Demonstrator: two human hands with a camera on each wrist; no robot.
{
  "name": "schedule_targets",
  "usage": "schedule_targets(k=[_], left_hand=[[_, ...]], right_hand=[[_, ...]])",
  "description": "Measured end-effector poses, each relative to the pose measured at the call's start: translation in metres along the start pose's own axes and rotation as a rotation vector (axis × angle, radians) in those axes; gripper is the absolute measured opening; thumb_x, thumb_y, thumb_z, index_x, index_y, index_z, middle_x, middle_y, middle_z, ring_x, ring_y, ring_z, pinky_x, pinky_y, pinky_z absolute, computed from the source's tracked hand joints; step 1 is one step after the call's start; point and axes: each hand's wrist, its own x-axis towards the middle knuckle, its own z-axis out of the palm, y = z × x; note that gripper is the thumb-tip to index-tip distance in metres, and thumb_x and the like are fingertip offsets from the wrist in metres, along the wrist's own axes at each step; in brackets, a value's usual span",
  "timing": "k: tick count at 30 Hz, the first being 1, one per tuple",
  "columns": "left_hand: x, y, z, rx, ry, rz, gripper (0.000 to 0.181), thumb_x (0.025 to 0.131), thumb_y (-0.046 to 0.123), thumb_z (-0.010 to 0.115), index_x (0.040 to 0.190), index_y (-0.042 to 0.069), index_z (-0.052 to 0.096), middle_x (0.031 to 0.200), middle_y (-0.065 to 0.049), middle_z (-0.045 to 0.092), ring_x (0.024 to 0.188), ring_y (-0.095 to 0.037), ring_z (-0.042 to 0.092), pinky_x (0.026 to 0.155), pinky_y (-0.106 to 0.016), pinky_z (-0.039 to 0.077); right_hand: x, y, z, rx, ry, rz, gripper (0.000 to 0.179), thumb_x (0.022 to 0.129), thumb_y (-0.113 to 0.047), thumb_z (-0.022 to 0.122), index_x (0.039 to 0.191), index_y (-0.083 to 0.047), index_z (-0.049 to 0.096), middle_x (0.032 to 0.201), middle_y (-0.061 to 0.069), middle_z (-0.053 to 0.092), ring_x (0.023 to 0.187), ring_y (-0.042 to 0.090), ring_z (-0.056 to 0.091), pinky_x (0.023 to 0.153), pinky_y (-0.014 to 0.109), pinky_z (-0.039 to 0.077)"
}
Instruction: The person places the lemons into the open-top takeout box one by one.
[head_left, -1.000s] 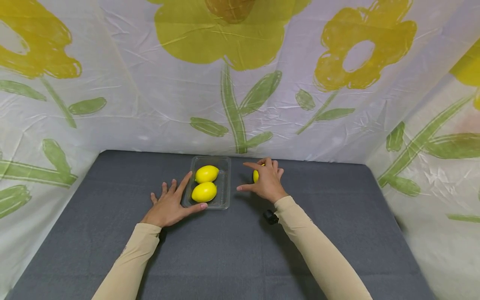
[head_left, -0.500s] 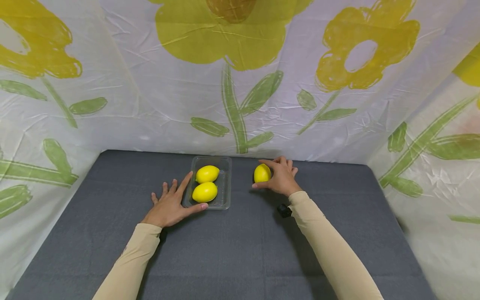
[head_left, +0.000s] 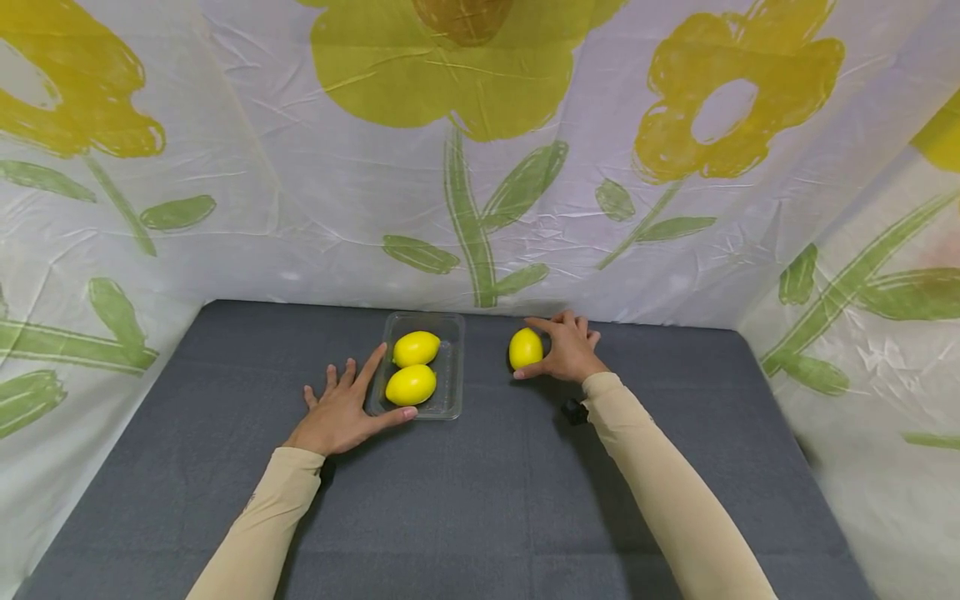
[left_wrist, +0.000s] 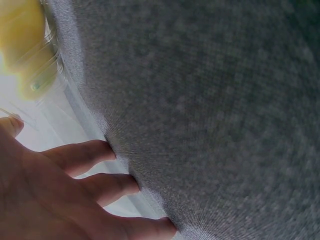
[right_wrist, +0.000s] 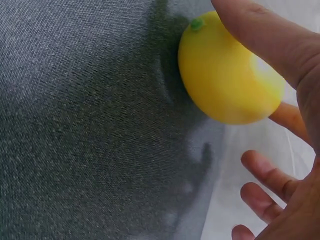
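Observation:
Two yellow lemons, the far one [head_left: 416,348] and the near one [head_left: 411,385], lie in the left part of a clear plastic tray [head_left: 448,375]. My left hand [head_left: 333,421] rests at the tray's left side with fingers spread, its index finger along that side and its thumb at the front rim. To the right, a third lemon [head_left: 526,349] sits on the cloth. My right hand [head_left: 573,354] holds this lemon between thumb and index finger. In the right wrist view the thumb crosses the lemon [right_wrist: 225,75], whose green tip shows, while the other fingers stay off it.
A dark grey cloth [head_left: 465,492] covers the table. Behind it and along both sides hangs a white curtain [head_left: 315,200] printed with yellow flowers. A small black camera [head_left: 574,412] is worn under the right wrist.
My right hand has moved right, and its thumb and index finger have come round the third lemon, which has turned slightly. My left hand and the tray have stayed put.

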Motion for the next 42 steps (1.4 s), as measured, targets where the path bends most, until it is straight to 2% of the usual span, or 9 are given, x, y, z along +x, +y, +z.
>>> schedule_targets(k=[9,19,29,35,42], left_hand=[[-0.0005,0.0017,-0.0004,0.001,0.004,0.007,0.114,0.081,0.081,0.06,0.164,0.035,-0.003,0.16,-0.039,0.011,0.143,-0.065,0.001,0.099,-0.087,-0.001],[0.0004,0.0009,0.0004,0.002,0.006,0.007,0.114,0.081,0.082,0.059,0.164,0.035,-0.004,0.16,-0.039,0.011,0.143,-0.065,0.0,0.099,-0.087,-0.002],[0.0,-0.0001,0.0004,-0.002,0.004,0.007,0.114,0.081,0.083,0.059,0.164,0.037,-0.004,0.16,-0.039,0.011,0.144,-0.065,0.0,0.1,-0.087,-0.002],[0.0002,-0.0004,0.0006,-0.003,0.003,0.006,0.113,0.081,0.083,0.059,0.164,0.037,-0.005,0.16,-0.039,0.01,0.144,-0.064,0.0,0.1,-0.087,-0.003],[0.0004,0.0008,0.0005,0.007,0.007,0.009,0.114,0.081,0.083,0.059,0.164,0.036,-0.004,0.16,-0.039,0.011,0.143,-0.065,0.001,0.099,-0.087,-0.001]], right_hand=[[0.0032,0.0005,0.0072,-0.048,0.003,0.042,0.101,0.067,-0.052,0.094,0.152,-0.018,0.051,0.134,0.021,0.044,0.114,0.039,0.033,0.08,0.051,0.021],[0.001,0.002,0.0093,-0.066,0.013,0.079,0.1,0.068,-0.051,0.093,0.151,-0.017,0.051,0.138,0.022,0.042,0.12,0.04,0.031,0.081,0.052,0.021],[-0.0019,0.0012,0.0043,-0.067,0.019,0.033,0.101,0.067,-0.046,0.095,0.153,-0.02,0.049,0.137,0.024,0.044,0.12,0.041,0.033,0.083,0.054,0.021],[-0.0008,-0.0011,0.0009,-0.1,0.015,-0.012,0.101,0.067,-0.041,0.097,0.153,-0.021,0.049,0.133,0.024,0.045,0.118,0.042,0.034,0.086,0.056,0.021],[0.0009,-0.0027,0.0033,-0.136,0.034,-0.034,0.098,0.067,-0.043,0.096,0.151,-0.019,0.052,0.129,0.024,0.048,0.115,0.042,0.036,0.088,0.059,0.022]])
